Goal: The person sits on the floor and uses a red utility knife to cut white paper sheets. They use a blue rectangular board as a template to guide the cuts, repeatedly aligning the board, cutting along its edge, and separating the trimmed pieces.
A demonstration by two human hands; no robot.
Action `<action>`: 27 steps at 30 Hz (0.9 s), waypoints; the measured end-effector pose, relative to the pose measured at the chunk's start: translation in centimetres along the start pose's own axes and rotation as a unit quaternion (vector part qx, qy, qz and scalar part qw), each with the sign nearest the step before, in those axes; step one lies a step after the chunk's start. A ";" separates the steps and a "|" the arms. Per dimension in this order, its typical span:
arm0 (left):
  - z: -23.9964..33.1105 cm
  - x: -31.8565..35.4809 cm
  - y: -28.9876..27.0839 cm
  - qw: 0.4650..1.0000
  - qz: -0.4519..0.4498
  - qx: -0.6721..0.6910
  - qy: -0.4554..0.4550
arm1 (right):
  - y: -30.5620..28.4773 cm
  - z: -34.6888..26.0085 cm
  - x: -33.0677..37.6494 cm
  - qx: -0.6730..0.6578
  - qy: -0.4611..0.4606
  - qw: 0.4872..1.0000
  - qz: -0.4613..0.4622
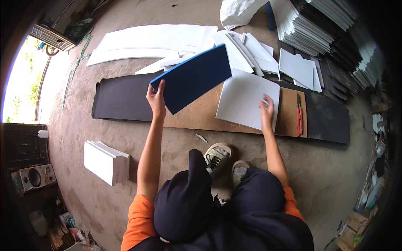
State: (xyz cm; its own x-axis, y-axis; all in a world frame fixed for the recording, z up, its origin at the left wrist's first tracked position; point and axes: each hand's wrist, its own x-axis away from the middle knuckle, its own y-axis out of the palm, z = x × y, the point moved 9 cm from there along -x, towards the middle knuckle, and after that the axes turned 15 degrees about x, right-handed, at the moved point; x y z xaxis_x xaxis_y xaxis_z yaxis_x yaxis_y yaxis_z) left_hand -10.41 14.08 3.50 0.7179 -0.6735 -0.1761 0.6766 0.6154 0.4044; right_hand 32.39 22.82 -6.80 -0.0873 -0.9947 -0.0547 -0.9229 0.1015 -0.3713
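My left hand (156,98) grips a dark blue rectangular panel (192,77) at its left corner, thumb on the face, and holds it tilted up above the boards. A bright blue edge runs along its top. Over a white square sheet (245,100) is my right hand (266,111), its fingers curled around something small and whitish that I cannot make out. That sheet lies on a brown board (192,113), which rests on a longer black sheet (121,98). Just right of my right hand lies a red-handled cutting tool (299,119) with a dark blade.
Loose white offcuts (251,50) and long white sheets (146,39) lie beyond the board. Tall stacks of white sheets (301,29) stand at the far right. A pile of white panels (104,161) sits on the concrete floor at left, near a speaker box (37,178).
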 end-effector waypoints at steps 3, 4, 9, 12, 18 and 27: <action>-2.3 -0.7 2.3 0.990 -0.054 -0.083 -0.099 | -4.5 0.5 -0.9 -0.077 0.062 0.995 0.031; -3.6 -0.7 3.7 0.984 -0.077 -0.099 -0.127 | -5.7 0.6 -0.8 -0.091 0.081 0.992 0.038; -12.7 2.7 12.0 0.917 -0.212 -0.184 -0.283 | -9.3 2.6 -0.2 0.058 0.067 0.996 0.027; -17.5 4.3 14.1 0.912 -0.248 -0.214 -0.248 | -9.1 3.9 1.1 0.097 0.095 0.991 0.009; -18.9 7.7 14.0 0.844 -0.221 -0.485 -0.058 | -9.4 5.9 1.6 0.150 0.030 0.988 0.021; -17.1 11.3 12.9 0.910 -0.271 -0.291 -0.119 | -8.6 2.9 0.7 0.159 0.009 0.987 0.008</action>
State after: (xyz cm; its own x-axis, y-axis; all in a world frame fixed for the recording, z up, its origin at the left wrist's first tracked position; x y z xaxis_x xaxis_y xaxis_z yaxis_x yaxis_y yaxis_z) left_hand 9.27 21.45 -8.64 0.2434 -0.9697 0.0200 0.9429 0.2318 -0.2392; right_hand 41.33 21.33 -6.38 -0.1111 -0.9927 -0.0471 -0.7567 0.1153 -0.6436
